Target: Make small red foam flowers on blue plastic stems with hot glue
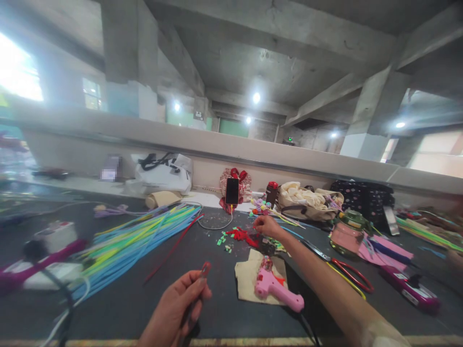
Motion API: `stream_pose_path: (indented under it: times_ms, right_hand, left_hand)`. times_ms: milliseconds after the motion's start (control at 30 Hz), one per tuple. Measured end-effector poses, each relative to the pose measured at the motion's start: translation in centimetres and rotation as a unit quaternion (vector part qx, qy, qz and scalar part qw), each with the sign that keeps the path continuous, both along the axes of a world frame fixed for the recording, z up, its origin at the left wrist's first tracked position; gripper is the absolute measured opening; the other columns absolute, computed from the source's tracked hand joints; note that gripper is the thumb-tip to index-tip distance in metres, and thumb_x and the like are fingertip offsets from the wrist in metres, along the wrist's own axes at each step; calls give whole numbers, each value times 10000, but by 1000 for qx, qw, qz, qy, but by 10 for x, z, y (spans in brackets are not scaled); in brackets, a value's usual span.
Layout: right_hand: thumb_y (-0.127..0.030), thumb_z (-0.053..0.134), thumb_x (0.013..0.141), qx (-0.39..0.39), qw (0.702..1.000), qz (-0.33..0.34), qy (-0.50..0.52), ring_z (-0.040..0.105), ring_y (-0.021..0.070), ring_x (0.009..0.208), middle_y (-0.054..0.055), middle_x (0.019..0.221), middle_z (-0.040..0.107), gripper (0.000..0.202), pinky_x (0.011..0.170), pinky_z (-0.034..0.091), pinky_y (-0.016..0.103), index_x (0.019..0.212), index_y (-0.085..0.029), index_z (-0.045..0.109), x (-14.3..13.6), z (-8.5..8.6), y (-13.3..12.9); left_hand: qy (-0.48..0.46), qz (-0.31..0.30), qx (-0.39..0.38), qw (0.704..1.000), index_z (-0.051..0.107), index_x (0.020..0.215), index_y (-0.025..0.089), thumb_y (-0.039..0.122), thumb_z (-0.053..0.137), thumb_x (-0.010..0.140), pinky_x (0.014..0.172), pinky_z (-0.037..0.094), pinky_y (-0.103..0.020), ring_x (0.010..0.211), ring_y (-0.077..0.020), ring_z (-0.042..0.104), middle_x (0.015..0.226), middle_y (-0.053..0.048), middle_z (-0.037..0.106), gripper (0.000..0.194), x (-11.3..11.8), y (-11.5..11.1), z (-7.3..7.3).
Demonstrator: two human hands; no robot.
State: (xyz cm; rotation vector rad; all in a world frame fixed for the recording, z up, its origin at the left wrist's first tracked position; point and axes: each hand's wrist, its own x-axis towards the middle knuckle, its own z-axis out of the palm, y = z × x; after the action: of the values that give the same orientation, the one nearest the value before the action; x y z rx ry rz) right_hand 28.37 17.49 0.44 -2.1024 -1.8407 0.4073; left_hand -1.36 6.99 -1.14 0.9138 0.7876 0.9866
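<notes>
My left hand (186,301) is closed near the front edge of the table, with thumb and forefinger pinched. A slim dark tool that looks like tweezers runs through it, and a small red piece (206,265) shows at the fingertips. Reaching forward, my right hand (268,227) has its fingers bent together over the far side of a pile of red pieces (241,235). What those fingers hold, if anything, cannot be made out. Between my arms a pink glue gun (277,287) lies on a beige cloth (244,279). Small green bits (222,238) are scattered by the red pile.
Blue, green and yellow fuzzy stems (141,241) lie at left, beside one red stem (171,253). A phone (232,191) stands at the back. Right of my arm are red-handled scissors (349,272), a jar (347,233) and a purple device (408,286).
</notes>
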Motion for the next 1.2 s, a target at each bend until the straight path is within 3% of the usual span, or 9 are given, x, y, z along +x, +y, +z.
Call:
stream_pose_path:
  times_ms: [233,367,533,700,867,1033,1200]
  right_hand:
    - [-266,496,849,2,992,4,123,579,171,849,60,1043,563,249,707,492,355,1064,-142,519,-13,8,-11]
    - [-269,493,852,13,983,21,184,588,138,750,40,941,589,205,641,499,310,993,-129,544,-38,19,-29]
    - [-175,519,788,43,956,72,283,477,57,438,-64,504,489,102,396,351,156,704,-129,554,-96,28,-90]
    - [-205,549,699,78,924,93,363,438,49,401,-72,477,473,97,378,298,157,621,-150,528,-143,17,-143]
    - [-206,548,692,133,923,67,355,419,66,415,-61,463,465,120,407,299,182,587,-152,529,-159,3,-142]
    - [-197,553,703,169,944,82,270,424,82,500,-40,526,492,124,460,298,195,591,-144,554,-164,9,-143]
    - [-159,554,715,191,921,124,316,432,78,530,-41,567,488,88,489,313,190,631,-145,574,-163,10,-147]
  left_hand:
    - [5,-1,4,1000,514,583,157,372,656,632,263,204,-85,279,1,327,457,57,524,263,0,4,-5]
    - [9,-23,10,1000,509,580,148,393,641,642,254,168,-81,265,18,266,461,51,537,285,1,9,-10]
    - [-25,-13,23,999,516,682,167,324,658,639,254,209,-82,308,-2,311,533,45,580,216,4,2,3]
    - [-48,26,70,996,514,708,170,301,641,674,284,287,-84,356,-22,383,543,36,588,186,8,-9,13]
    - [-43,39,73,996,510,729,176,283,645,677,291,334,-102,354,-29,393,515,63,545,180,7,-11,7]
    - [-30,52,78,995,517,693,170,283,675,642,287,328,-98,346,-27,379,459,81,487,201,7,-10,4]
    - [-65,34,27,997,508,690,177,266,695,611,283,291,-87,334,-19,347,430,89,459,222,7,-9,7]
